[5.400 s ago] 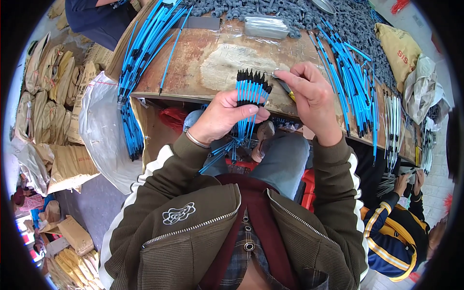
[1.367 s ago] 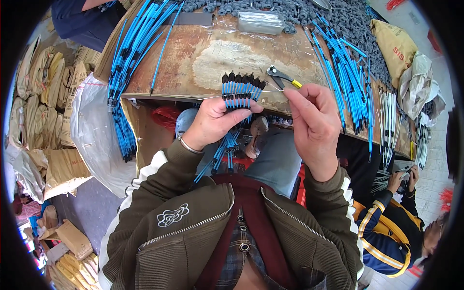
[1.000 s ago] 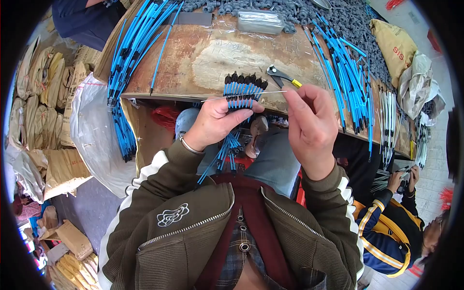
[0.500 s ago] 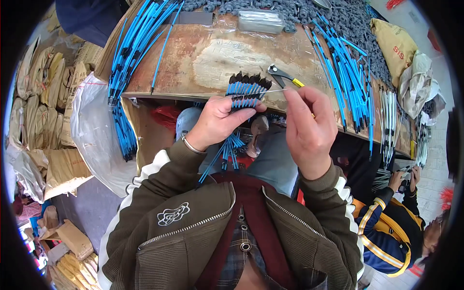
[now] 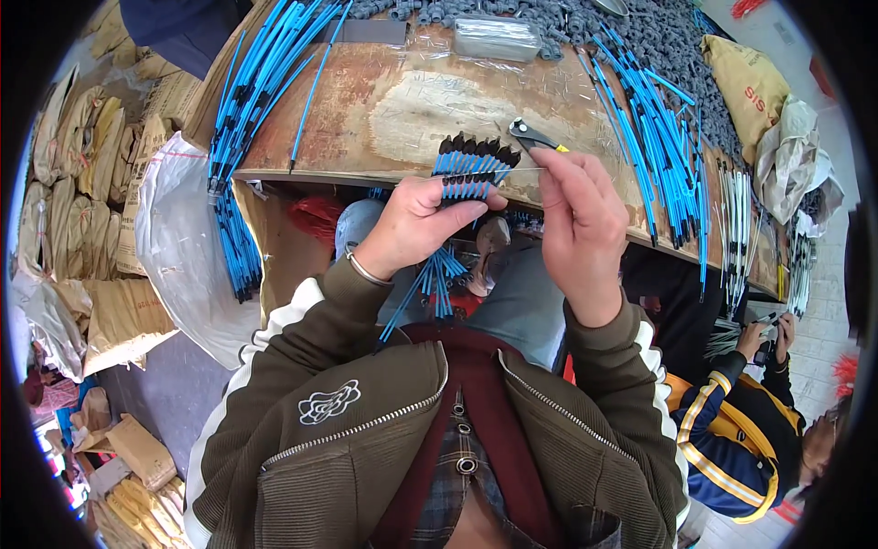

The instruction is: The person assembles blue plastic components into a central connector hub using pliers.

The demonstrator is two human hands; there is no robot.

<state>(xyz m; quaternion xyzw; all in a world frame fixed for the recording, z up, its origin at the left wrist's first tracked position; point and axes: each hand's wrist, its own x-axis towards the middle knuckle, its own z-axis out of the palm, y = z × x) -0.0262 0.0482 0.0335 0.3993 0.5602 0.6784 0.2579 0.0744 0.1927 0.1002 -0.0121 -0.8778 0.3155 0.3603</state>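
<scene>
My left hand (image 5: 419, 227) is closed round a bundle of thin blue rods (image 5: 468, 166) with black tips, fanned side by side above the fist. The rods' lower ends spread out below the hand, over my lap. A thin metal wire (image 5: 514, 172) runs across the bundle near the black bands. My right hand (image 5: 587, 215) pinches the wire's right end between thumb and forefinger, to the right of the bundle. Just beyond that hand, cutting pliers (image 5: 532, 135) with dark jaws and a yellow handle lie on the worn wooden table (image 5: 412, 119), partly hidden by my fingers.
Blue rods lie in piles at the table's left (image 5: 256, 91) and right (image 5: 654, 137). A clear box of pins (image 5: 497, 38) stands before a heap of grey fittings (image 5: 576, 18). White plastic sheeting (image 5: 187, 247) hangs at left. A co-worker (image 5: 741, 430) works at lower right.
My right hand has moved slightly left and closer to the bundle, still pinching the wire, and now covers more of the pliers' handle. My left hand keeps its hold.
</scene>
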